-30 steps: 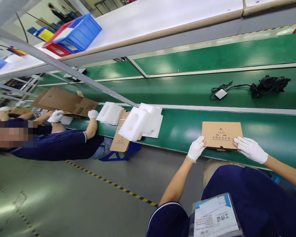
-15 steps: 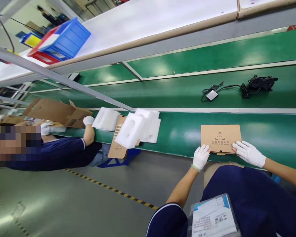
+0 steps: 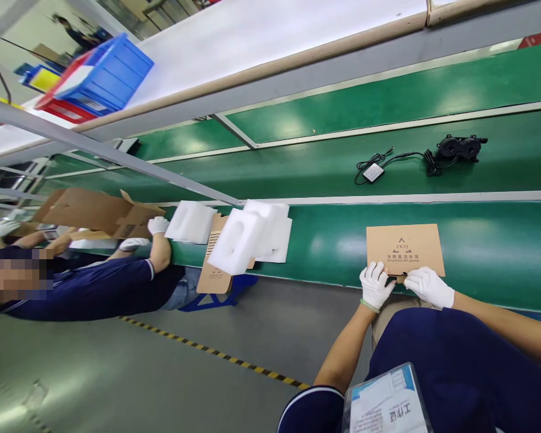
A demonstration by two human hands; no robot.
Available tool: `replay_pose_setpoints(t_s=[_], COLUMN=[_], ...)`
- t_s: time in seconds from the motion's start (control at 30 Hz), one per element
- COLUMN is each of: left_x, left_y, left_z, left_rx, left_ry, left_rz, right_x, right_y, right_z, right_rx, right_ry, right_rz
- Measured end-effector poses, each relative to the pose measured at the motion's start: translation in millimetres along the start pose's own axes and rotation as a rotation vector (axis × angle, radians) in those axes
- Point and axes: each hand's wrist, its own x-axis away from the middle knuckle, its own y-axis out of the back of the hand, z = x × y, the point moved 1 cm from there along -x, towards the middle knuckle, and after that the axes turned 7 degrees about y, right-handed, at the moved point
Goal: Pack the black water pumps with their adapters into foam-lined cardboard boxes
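Note:
A flat brown cardboard box (image 3: pixel 404 248) printed "Brushless DC pump" lies on the near green conveyor belt (image 3: pixel 500 252). My left hand (image 3: pixel 375 284) in a white glove rests on the box's near edge, fingers curled at the small tab there. My right hand (image 3: pixel 428 285), also gloved, presses on the same near edge just right of the tab, fingers together. Both hands sit side by side at the box's front middle.
A black pump with cable and adapter (image 3: pixel 421 157) lies on the far belt. White foam inserts (image 3: pixel 247 236) and flat cardboard (image 3: pixel 215 270) are stacked at left. A co-worker (image 3: pixel 90 282) handles a large carton (image 3: pixel 94 211). Blue and red bins (image 3: pixel 92 78) stand on the upper shelf.
My hands moved inward from the box's near corners to its front middle beside the tab. The view shifted slightly; the pump appears further left.

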Motion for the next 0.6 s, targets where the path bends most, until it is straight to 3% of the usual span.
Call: replay_pose_setpoints(t_s=[0.13, 0.3, 0.6], left_x=[0.9, 1.0, -8.0], left_y=[-1.3, -2.7, -0.1], left_z=[-3.3, -4.7, -13.3], left_rx=[0.000, 0.003, -0.025], left_ry=[0.014, 0.022, 0.026], left_rz=[-0.042, -0.048, -0.040], right_x=[0.7, 5.5, 3.4], right_y=[-2.4, -12.0, -31.4], right_z=[3.8, 10.2, 10.4], right_rx=[0.119, 0.151, 0.095], right_ry=[-0.103, -0.090, -0.240], right_rz=[-0.135, -0.104, -0.206])
